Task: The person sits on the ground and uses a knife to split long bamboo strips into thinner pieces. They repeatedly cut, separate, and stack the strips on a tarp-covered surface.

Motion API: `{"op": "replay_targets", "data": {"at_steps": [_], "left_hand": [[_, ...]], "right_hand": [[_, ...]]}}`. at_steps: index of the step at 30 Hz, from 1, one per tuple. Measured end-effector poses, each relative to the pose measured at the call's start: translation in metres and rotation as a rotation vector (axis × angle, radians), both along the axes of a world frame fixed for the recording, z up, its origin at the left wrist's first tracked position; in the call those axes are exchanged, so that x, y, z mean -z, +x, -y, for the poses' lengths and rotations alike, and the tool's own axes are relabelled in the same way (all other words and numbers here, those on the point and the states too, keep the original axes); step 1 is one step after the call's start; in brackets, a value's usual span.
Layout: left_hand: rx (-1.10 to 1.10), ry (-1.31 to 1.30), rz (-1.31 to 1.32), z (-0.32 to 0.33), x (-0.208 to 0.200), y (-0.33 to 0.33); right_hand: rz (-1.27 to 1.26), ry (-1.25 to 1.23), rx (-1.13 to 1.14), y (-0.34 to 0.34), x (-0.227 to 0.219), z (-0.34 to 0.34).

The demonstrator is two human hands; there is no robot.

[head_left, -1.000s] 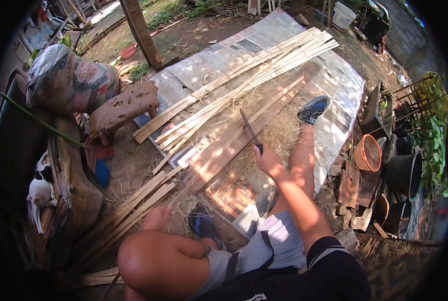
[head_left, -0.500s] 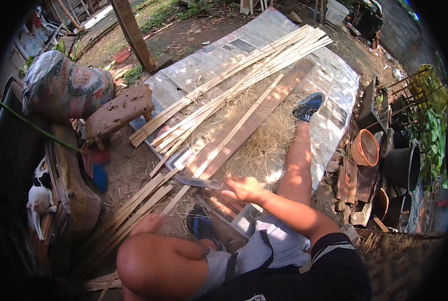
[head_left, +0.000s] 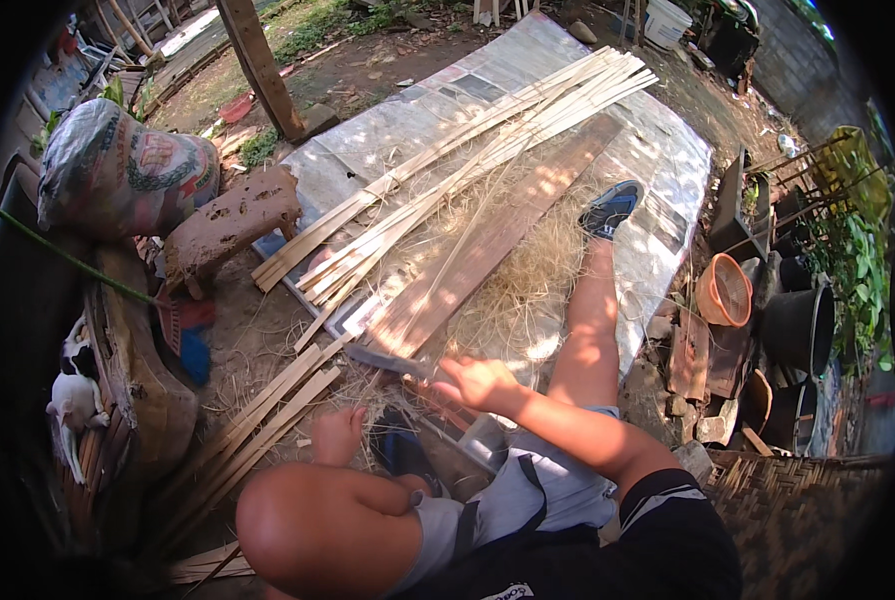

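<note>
Since the frame half a second ago, the left hand (head_left: 337, 436) has shifted toward the brown plank (head_left: 537, 205), and the strip (head_left: 449, 272) along the plank now shows only as a thin line. Pale slats (head_left: 407, 215) lie left of the plank. Off its near end, the left hand is curled; whether it grips the strip I cannot tell. At that end is the knife (head_left: 382, 360), its handle wrapped by the right hand (head_left: 472, 384). Shavings (head_left: 532, 285) heap along the plank's right. Shaving seems underway; the next stroke calls for steady tension.
</note>
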State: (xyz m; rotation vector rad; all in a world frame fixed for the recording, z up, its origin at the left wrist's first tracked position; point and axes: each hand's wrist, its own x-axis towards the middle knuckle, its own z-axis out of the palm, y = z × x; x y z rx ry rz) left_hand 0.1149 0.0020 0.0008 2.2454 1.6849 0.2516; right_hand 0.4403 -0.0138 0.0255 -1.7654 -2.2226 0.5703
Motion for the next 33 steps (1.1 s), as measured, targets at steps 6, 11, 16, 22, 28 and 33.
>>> {"op": "replay_targets", "data": {"at_steps": [6,11,16,22,28,33], "left_hand": [[-0.043,-0.133,0.019,-0.006,-0.010,-0.007],[-0.141,-0.336,0.024,0.011,-0.004,-0.056],[-0.073,-0.422,0.055,0.022,-0.008,-0.087],[0.047,-0.405,0.039,0.027,-0.018,-0.117],[0.015,-0.176,-0.181,-0.001,-0.019,-0.018],[0.099,-0.173,-0.146,-0.017,0.000,0.003]], "right_hand": [[0.034,0.055,-0.025,0.018,0.008,-0.014],[0.120,-0.133,0.355,0.074,0.019,-0.061],[0.064,-0.009,0.018,0.046,0.009,-0.040],[0.138,-0.144,0.643,0.152,0.033,-0.084],[-0.020,-0.235,0.187,0.021,0.017,-0.014],[-0.016,-0.120,0.121,0.008,0.011,0.007]]}}
